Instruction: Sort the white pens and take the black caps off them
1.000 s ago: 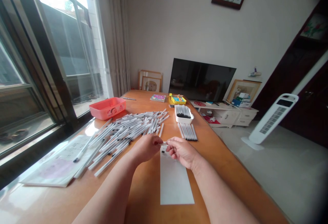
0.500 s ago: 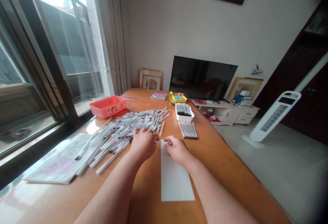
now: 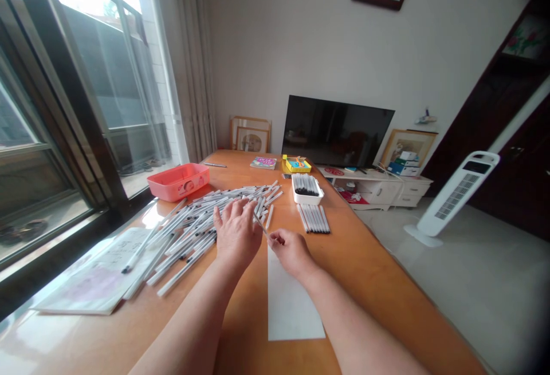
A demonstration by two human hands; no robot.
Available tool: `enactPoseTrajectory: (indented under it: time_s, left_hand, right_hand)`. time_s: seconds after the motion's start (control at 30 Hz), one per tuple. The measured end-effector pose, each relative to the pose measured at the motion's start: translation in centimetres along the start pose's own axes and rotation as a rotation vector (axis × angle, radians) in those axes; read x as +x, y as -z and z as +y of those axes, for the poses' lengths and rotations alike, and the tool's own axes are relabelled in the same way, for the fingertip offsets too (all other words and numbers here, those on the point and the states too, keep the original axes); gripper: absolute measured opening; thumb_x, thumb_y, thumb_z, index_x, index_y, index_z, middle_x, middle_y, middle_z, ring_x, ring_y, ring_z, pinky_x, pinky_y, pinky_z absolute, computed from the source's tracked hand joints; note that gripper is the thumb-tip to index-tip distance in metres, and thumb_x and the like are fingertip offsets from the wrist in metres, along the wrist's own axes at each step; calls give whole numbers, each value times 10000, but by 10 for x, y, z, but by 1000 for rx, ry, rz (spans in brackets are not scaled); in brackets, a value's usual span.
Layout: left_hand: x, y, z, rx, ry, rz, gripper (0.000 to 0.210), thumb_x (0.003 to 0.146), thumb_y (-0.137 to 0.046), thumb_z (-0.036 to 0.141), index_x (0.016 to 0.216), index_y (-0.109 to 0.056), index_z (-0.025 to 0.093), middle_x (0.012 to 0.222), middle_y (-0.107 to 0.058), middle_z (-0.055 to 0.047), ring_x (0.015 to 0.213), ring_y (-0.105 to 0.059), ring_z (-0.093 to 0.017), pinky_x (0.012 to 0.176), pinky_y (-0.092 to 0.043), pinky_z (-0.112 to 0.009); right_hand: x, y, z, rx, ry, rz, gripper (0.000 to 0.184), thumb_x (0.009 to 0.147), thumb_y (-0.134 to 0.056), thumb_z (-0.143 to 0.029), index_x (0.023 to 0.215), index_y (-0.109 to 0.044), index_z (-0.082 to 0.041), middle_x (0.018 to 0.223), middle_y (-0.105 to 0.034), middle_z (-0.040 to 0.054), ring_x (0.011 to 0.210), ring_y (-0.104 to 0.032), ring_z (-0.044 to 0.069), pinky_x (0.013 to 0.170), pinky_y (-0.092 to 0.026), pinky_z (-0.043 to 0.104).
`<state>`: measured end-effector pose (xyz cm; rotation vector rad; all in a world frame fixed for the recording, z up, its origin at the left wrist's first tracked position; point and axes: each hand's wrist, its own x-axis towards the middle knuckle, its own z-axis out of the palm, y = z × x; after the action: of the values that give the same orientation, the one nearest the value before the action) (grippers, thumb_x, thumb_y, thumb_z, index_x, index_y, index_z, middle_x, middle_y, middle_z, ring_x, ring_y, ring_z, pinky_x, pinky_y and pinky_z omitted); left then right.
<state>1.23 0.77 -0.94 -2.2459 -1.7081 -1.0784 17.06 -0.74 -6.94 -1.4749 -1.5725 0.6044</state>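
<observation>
My right hand (image 3: pixel 292 252) is closed in a pinch on the lower end of a slim pen (image 3: pixel 261 226), held tilted above the top of a white paper strip (image 3: pixel 294 306). Beside the pen's upper end is my left hand (image 3: pixel 238 229), its fingers raised and spread; whether its far side touches the pen is hidden. Just beyond and left of that hand lies a loose pile of clear-barrelled pens (image 3: pixel 193 217) with black ends. A single pen (image 3: pixel 270 216) lies apart at the pile's right edge. Farther right is a neat row of pens (image 3: pixel 313 218).
Behind the row stands a white box (image 3: pixel 308 198) packed with pens. A pink basket (image 3: pixel 178 189) is at the left, near the window. A booklet (image 3: pixel 94 277) lies partly under the pile. Toward the far end are a magazine (image 3: pixel 263 162) and a yellow box (image 3: pixel 298 164).
A slim pen now shows clearly between my hands, pinched in the right one. My left hand has turned and lifted, its fingers spreading. The view has shifted slightly.
</observation>
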Motion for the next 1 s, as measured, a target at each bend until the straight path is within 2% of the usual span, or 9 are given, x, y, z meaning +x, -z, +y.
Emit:
enactPoseTrajectory:
  time_s: [0.1,0.23,0.33,0.47,0.6,0.7,0.8,0.87,1.0]
  left_hand:
    - [3,-4,-5,-116,153,55,507,816,-561,177,1319,-573,234,1313,-606,-121,1242,-527,-325,1084,-389,-515]
    - [8,-16,-18,-400,320,96,625,803,-579,183,1413,-446,199,1254,-629,-126,1067,-635,-244,923,-509,-386]
    - [9,-25,-24,-530,408,-30,530,806,-576,185,1333,-519,192,1144,-685,-102,943,-667,-205,846,-517,-336]
    - [5,-31,-22,-682,432,-278,335,773,-563,130,1093,-656,165,1035,-727,-94,946,-683,-197,831,-501,-290]
    - [-2,-31,-15,-806,436,-441,368,710,-599,95,1065,-684,144,1033,-735,-91,946,-680,-187,802,-486,-249]
    - [-6,-34,-16,-771,381,-523,334,704,-638,144,1032,-701,147,956,-732,-68,844,-662,-182,697,-459,-239]
    - [-7,-40,-19,-568,252,-553,162,736,-643,221,867,-720,165,802,-699,-35,743,-614,-175,630,-400,-248]
    - [-6,-42,-21,-429,200,-555,128,773,-609,250,776,-713,174,738,-672,-28,711,-588,-173,607,-363,-256]
    - [-6,-40,-22,-330,163,-584,149,764,-569,210,748,-716,193,746,-686,-35,707,-585,-173,592,-336,-263]
  right_hand:
    - [2,-3,-2,128,-65,1,219,850,-627,-401,870,-741,-215,675,-638,-18,609,-552,141,578,-412,242]
    - [3,-8,-2,224,-135,-28,221,821,-642,-410,861,-719,-206,653,-620,-26,546,-545,132,545,-422,248]
    - [3,-11,-1,274,-167,-50,206,807,-647,-398,860,-696,-204,659,-637,-23,517,-558,135,531,-433,256]
    - [7,-12,0,331,-153,-53,239,791,-676,-408,890,-720,-195,724,-675,-8,549,-554,130,555,-434,261]
    - [11,-9,-2,457,-189,-12,313,753,-733,-430,930,-749,-172,795,-693,15,676,-561,139,622,-439,256]
    - [13,-8,-5,545,-247,1,355,720,-760,-432,935,-743,-150,848,-706,43,746,-579,152,630,-439,250]
    - [15,-9,-11,578,-251,5,368,701,-773,-431,929,-737,-144,860,-710,50,760,-590,152,629,-436,243]
    - [16,-9,-15,568,-244,23,362,695,-777,-431,913,-732,-146,846,-706,40,720,-582,137,629,-439,242]
    - [26,0,-24,569,-239,149,358,708,-757,-450,900,-687,-157,858,-707,38,698,-612,136,581,-438,225]
